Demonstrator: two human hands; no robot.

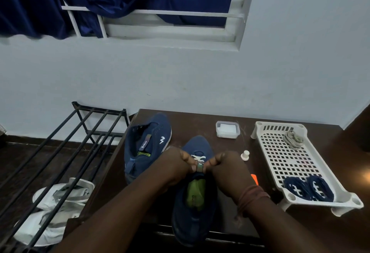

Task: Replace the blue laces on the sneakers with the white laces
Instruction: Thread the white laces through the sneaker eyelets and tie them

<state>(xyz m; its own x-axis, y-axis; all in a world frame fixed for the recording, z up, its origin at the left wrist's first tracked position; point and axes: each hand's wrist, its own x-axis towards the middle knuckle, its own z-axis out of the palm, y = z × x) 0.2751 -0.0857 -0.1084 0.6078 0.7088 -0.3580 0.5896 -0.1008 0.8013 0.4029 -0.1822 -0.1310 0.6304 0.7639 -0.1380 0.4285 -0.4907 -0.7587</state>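
Note:
A blue sneaker (197, 196) with a green insole stands on the dark table in front of me, toe pointing away. A white lace (198, 158) crosses its lower eyelets. My left hand (179, 164) and my right hand (224, 165) meet over the tongue, each pinching part of the white lace. A second blue sneaker (147, 142) without laces lies to the left. Two coils of blue laces (308, 187) lie at the near end of a white perforated tray (280, 158). A bundle of white lace (293, 138) sits at its far end.
A small clear lidded box (227, 129) and a small white peg (245, 155) stand on the table (200, 120) behind the shoe. An orange object (254, 179) peeks out by my right wrist. A black metal rack (66, 148) stands left, with white shoes (60, 198) under it.

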